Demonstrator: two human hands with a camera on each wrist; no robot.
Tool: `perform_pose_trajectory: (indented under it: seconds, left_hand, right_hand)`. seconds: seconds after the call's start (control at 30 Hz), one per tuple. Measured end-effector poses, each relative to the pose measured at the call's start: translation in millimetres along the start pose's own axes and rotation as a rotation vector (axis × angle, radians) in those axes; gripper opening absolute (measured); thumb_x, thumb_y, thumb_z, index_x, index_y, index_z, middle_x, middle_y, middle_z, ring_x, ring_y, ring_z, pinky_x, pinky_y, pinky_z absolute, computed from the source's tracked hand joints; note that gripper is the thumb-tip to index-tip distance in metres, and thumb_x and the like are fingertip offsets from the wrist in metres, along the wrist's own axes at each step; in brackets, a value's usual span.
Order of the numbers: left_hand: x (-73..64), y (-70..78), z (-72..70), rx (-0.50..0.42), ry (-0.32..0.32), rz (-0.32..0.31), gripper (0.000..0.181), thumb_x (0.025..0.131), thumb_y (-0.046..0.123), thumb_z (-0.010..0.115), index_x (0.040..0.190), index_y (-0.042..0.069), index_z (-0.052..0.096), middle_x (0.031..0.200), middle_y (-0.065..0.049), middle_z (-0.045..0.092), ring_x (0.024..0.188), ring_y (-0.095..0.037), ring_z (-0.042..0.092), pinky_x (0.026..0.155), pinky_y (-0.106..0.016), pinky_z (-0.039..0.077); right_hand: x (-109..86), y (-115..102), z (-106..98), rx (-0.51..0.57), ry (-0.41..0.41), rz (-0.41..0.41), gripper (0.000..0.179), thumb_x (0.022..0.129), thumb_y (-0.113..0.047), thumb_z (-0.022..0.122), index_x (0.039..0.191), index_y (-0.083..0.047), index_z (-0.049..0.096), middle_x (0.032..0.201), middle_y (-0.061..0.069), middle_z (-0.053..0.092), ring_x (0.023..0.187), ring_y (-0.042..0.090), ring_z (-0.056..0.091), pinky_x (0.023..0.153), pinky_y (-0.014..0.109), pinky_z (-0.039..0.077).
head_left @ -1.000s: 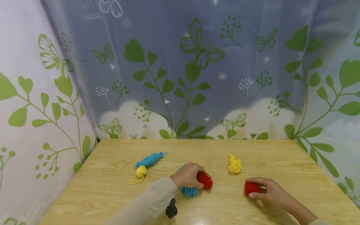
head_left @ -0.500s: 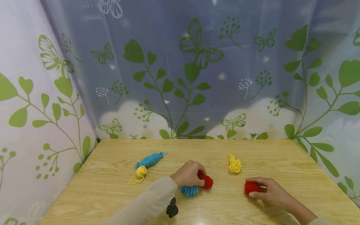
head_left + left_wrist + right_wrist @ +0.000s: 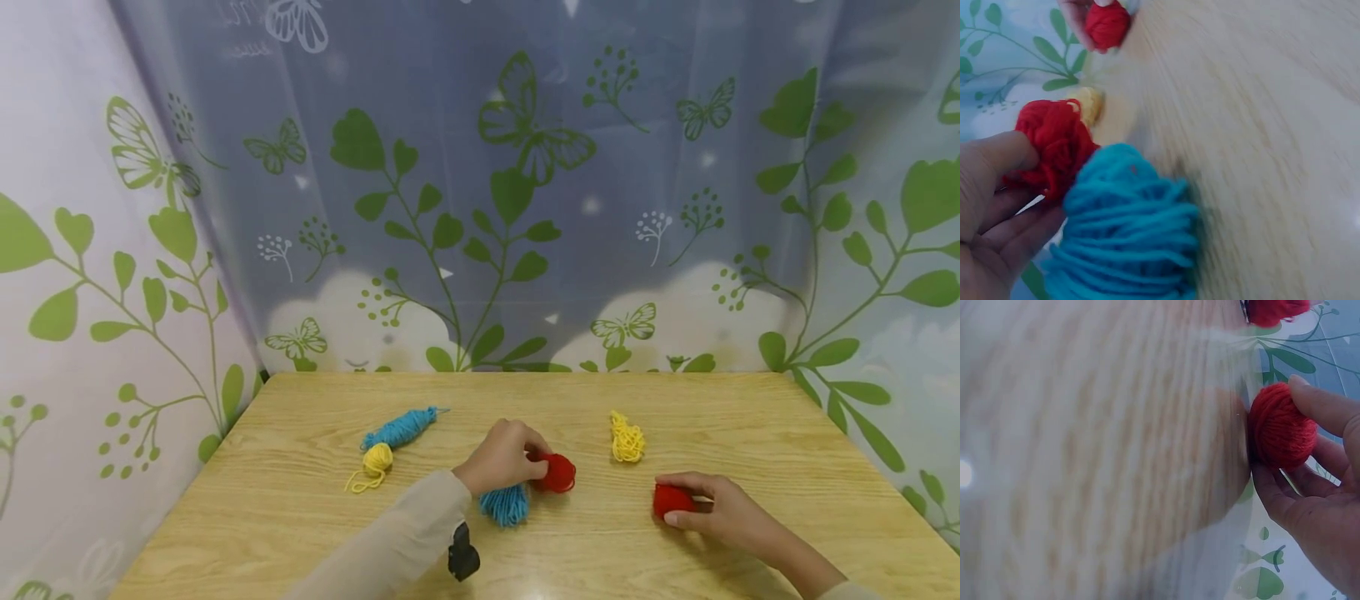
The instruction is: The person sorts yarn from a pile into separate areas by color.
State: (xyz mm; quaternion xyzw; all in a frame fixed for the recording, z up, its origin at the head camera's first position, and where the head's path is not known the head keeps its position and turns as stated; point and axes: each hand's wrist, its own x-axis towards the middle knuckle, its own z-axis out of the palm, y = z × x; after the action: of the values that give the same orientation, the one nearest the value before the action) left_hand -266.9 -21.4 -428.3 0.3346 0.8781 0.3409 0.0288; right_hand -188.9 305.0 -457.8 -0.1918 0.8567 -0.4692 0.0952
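Observation:
Near the table's middle my left hand (image 3: 504,457) grips a loose red yarn bundle (image 3: 557,473) between thumb and fingers. In the left wrist view this red bundle (image 3: 1054,144) shows loose strands at its lower end. Right beside that hand, partly hidden under it in the head view, lies a thick blue yarn skein (image 3: 506,505). Further right, my right hand (image 3: 716,508) holds a round red yarn ball (image 3: 672,502) at the tabletop. Thumb and fingers curve round this tightly wound ball (image 3: 1282,428) in the right wrist view.
A long blue yarn skein (image 3: 400,427) lies at the back left, with a small yellow yarn ball (image 3: 377,458) against it, its tail loose. A tangled yellow yarn bundle (image 3: 627,438) lies between and behind the hands. Patterned curtains (image 3: 420,250) stand round the wooden table (image 3: 315,500).
The left hand has shifted slightly up and the red bundle in it has turned and moved a little to the right. The right hand keeps its place on its red ball.

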Motion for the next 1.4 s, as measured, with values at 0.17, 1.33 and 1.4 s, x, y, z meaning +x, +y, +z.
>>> perform_pose_trajectory:
  seconds: [0.17,1.33,1.4]
  left_hand:
    - [0.3,13.1,0.6,-0.12,0.06,-0.008,0.015,0.085,0.003,0.068,0.097,0.004,0.076,0.095,-0.005,0.074,0.079,-0.004,0.068,0.066,-0.014,0.052]
    - [-6.3,60.1,88.7,0.162,0.019,0.223,0.025,0.085,0.017,0.075,0.11,0.015,0.074,0.108,0.011,0.07,0.099,0.006,0.061,0.079,-0.005,0.045]
    - [-5.1,60.2,89.9,0.17,0.018,0.224,0.024,0.085,0.018,0.074,0.109,0.015,0.075,0.108,0.011,0.07,0.098,0.006,0.061,0.079,-0.005,0.045]
  right_hand:
    - [-0.1,0,1,0.0,0.0,0.004,0.052,0.089,-0.016,0.069,0.128,0.015,0.051,0.123,0.036,0.053,0.095,-0.004,0.058,0.077,0.025,0.054]
    - [0.3,2,5,0.037,0.013,-0.036,0.053,0.088,-0.013,0.07,0.126,0.018,0.05,0.123,0.037,0.053,0.096,-0.008,0.057,0.078,0.02,0.053]
    - [0.0,2,5,0.031,0.014,-0.033,0.053,0.088,-0.013,0.07,0.126,0.018,0.05,0.123,0.037,0.053,0.097,-0.009,0.056,0.078,0.02,0.053]
